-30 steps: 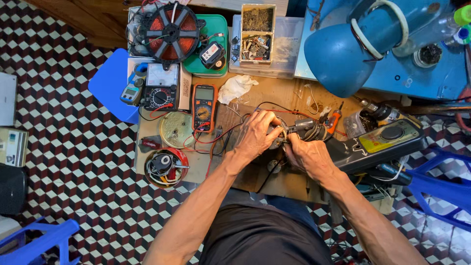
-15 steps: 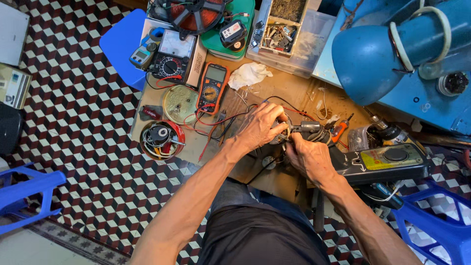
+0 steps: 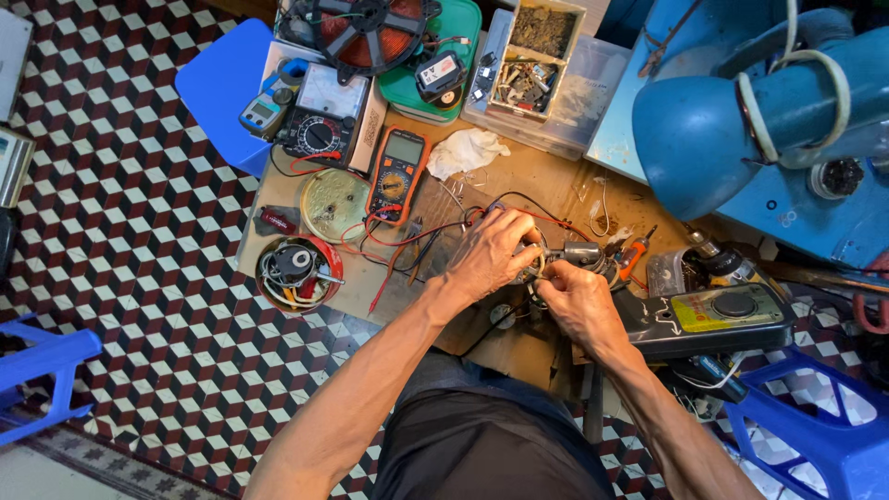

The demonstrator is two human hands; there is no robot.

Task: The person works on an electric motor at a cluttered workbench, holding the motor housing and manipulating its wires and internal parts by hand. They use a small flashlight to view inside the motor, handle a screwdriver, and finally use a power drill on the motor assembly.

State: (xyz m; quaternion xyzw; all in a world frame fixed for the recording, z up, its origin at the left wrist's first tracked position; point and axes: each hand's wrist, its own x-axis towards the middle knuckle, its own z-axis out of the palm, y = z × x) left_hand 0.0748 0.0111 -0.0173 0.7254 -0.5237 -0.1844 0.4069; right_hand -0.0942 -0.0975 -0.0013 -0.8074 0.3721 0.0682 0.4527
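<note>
Over the low wooden workbench (image 3: 556,190), my left hand (image 3: 491,255) and my right hand (image 3: 574,301) meet around a small metal motor part (image 3: 583,252) with a wire coil. Fingers of both hands close on it, hiding most of it. Red and black test leads (image 3: 407,243) run from the orange multimeter (image 3: 396,176) toward my left hand. An orange-handled screwdriver (image 3: 635,252) lies just right of the part.
An analog meter (image 3: 319,125), a round lid (image 3: 333,204), a red tin of wires (image 3: 298,271), a white rag (image 3: 468,151), a fan coil (image 3: 366,28) and parts trays (image 3: 537,65) crowd the bench. A black and yellow device (image 3: 718,319) lies right. Blue stools (image 3: 824,431) stand nearby.
The view has shifted, so the bench sits lower and more to the right in frame. Both hands stay closed around the motor part, with only small finger movements.
</note>
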